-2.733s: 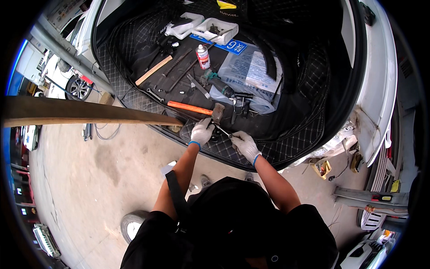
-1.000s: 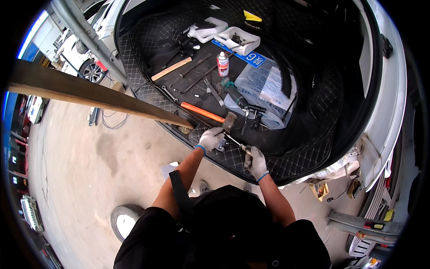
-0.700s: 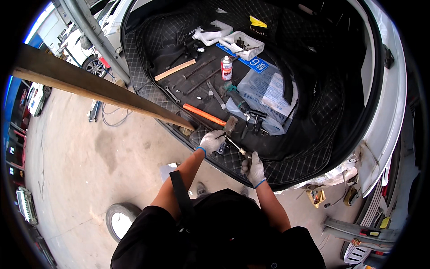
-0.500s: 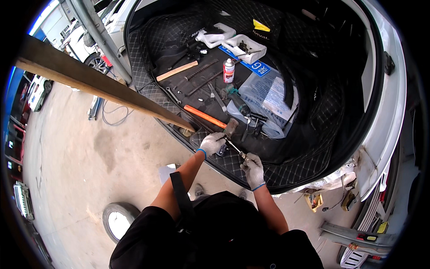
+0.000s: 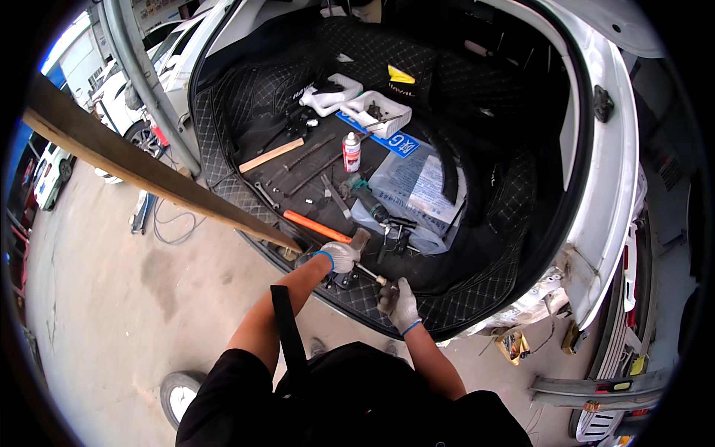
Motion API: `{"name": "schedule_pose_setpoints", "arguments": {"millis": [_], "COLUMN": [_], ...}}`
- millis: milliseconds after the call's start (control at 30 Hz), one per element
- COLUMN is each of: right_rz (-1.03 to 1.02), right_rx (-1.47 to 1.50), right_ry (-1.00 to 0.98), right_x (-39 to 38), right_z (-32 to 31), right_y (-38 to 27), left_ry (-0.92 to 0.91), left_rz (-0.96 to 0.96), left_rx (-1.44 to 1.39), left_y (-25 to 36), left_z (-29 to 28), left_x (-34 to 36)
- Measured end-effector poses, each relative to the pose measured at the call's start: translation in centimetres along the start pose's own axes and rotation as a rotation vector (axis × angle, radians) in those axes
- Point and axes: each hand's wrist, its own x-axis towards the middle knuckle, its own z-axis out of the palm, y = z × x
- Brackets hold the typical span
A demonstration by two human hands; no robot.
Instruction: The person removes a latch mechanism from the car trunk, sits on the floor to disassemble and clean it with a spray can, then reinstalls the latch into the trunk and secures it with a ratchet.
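Outdoors on a stained concrete yard, a white car's open trunk (image 5: 596,186), lined with black quilted mat (image 5: 462,82), fills the head view, the only one here.

Both gloved hands work at the trunk's near edge. The left hand (image 5: 340,255) is closed around a dark rod-like tool (image 5: 369,274) that runs toward the right hand (image 5: 398,302), whose fingers wrap the tool's other end and a small fitting there (too small to tell what kind). Below the left hand, a small metal part (image 5: 339,281) sits on the lip; I cannot tell whether the tool is engaged with it.

Just behind the left hand lies a hammer (image 5: 328,231) with an orange handle, its head close to the knuckles. Further in sit a spray can (image 5: 351,151), a wooden-handled tool (image 5: 269,156), wrenches (image 5: 264,196), a clear plastic bag (image 5: 413,190) and two white trays (image 5: 357,104) toward the far side. A long wooden beam (image 5: 141,167) crosses from the left rim to the trunk's near left corner.

Judged from this: if the tool slips off the part, the left knuckles could strike the hammer head or the trunk lip. Small pieces on the lip could roll off onto the concrete. The beam hangs close to the left forearm, so a wide pull could knock it.
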Motion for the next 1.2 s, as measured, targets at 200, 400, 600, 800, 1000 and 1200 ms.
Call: {"name": "schedule_pose_setpoints", "arguments": {"millis": [200,400,600,800,1000,1200], "right_rz": [-0.227,-0.035,-0.313,-0.175,-0.119,-0.302], "right_rx": [-0.085,-0.057,-0.005,-0.081,0.007,-0.117], "right_ry": [0.015,-0.017,-0.042,-0.058,-0.036,-0.033], "right_x": [0.9,0.0,1.1,-0.4,-1.3,0.8], "right_z": [-0.8,-0.9,-1.1,-0.5,0.4,-1.9], "right_y": [1.1,-0.1,1.3,0.1,-0.6,1.3], "left_ry": [-0.336,-0.390,-0.406,-0.450,-0.456,-0.313], "left_rz": [0.080,0.121,0.192,0.134,0.105,0.132], "left_rx": [0.222,0.336,0.424,0.395,0.449,0.571], "left_y": [0.3,1.5,2.3,1.2,1.7,4.2], "left_z": [-2.4,-3.7,-4.5,-2.8,-2.7,-4.4], "left_x": [2.7,3.1,3.8,5.0,4.8,3.8]}}
